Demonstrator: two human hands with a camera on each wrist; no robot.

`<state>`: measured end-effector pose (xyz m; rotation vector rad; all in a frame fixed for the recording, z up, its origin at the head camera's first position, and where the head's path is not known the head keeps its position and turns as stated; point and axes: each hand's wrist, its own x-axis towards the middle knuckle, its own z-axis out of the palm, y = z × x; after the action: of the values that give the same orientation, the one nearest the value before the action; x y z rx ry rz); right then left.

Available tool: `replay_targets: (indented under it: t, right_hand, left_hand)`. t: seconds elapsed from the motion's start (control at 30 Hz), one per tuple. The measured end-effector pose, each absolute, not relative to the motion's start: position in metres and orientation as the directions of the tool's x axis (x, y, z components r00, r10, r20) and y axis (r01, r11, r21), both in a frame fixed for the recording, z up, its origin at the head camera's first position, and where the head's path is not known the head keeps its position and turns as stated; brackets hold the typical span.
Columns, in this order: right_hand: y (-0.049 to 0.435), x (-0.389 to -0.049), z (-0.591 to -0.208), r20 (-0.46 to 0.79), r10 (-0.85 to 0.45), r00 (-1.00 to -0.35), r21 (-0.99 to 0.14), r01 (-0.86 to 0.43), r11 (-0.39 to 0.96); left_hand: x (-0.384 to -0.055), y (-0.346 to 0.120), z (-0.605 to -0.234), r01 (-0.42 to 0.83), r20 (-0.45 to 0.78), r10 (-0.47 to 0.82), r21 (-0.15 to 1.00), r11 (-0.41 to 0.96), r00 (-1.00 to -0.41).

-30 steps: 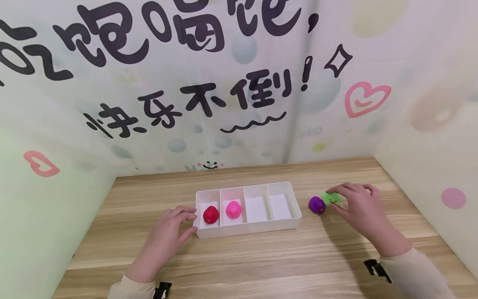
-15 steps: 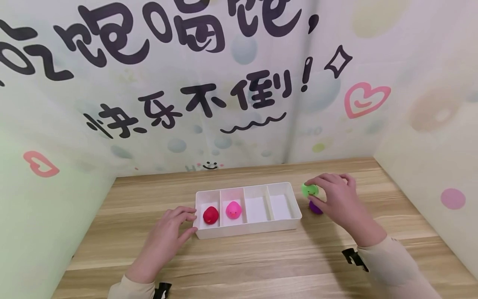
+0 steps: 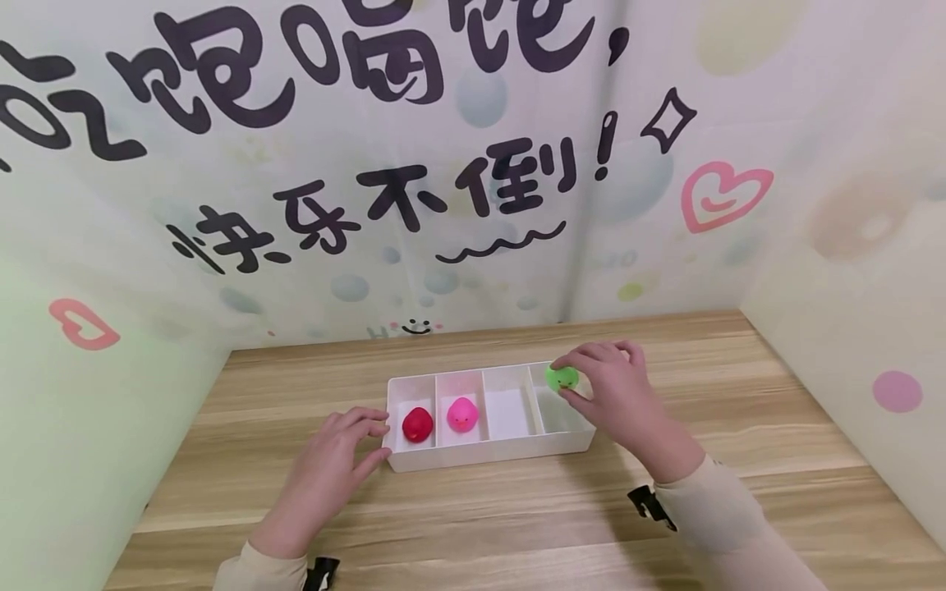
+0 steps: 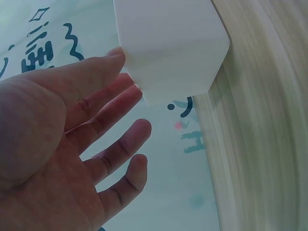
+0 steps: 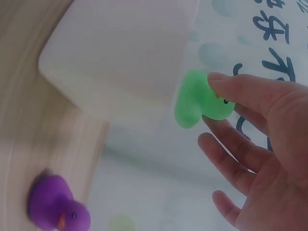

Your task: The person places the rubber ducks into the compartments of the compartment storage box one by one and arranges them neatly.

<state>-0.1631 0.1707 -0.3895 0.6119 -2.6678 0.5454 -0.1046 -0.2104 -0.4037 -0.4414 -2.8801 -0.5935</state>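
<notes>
My right hand (image 3: 613, 398) pinches a green rubber duck (image 3: 563, 378) by its head, between thumb and fingers, over the rightmost compartment of a white four-part box (image 3: 491, 453). In the right wrist view the duck (image 5: 189, 103) hangs at the level of the rim, its body free of the fingers. At the box's left end my left hand (image 3: 325, 472) rests thumb and fingertips against the rim, the other fingers loosely spread. A red rubber duck (image 3: 417, 424) sits in the leftmost compartment, a pink rubber duck (image 3: 462, 414) in the one beside it.
A purple rubber duck (image 5: 55, 204) stands on the wooden table (image 3: 473, 525) to the right of the box; in the head view my right hand hides it. A printed wall sheet (image 3: 332, 304) rises behind the table, with pale walls at both sides.
My right hand has lifted the green duck from beside the purple one and carried it left over the rightmost compartment. The left hand and box have stayed in place.
</notes>
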Motion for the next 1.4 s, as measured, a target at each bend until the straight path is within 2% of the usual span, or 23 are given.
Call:
replay_targets:
  t: [0.67,1.03,1.4]
  right_hand:
    - [0.119,-0.169,-0.399,0.362,-0.431,-0.826,-0.295,-0.541,0.788]
    - [0.106,-0.174,-0.408,0.261,-0.458,-0.85,-0.337,-0.525,0.781]
    - [0.101,-0.18,-0.415,0.197,-0.477,-0.857,-0.304,-0.516,0.801]
  left_hand:
    - [-0.105,-0.211,-0.401,0.32,0.226,0.249,0.373,0.871,-0.942]
    - [-0.105,-0.209,-0.401,0.302,0.206,0.24,0.368,0.879,-0.949]
    - [-0.105,-0.209,-0.402,0.308,0.215,0.242,0.368,0.877,-0.946]
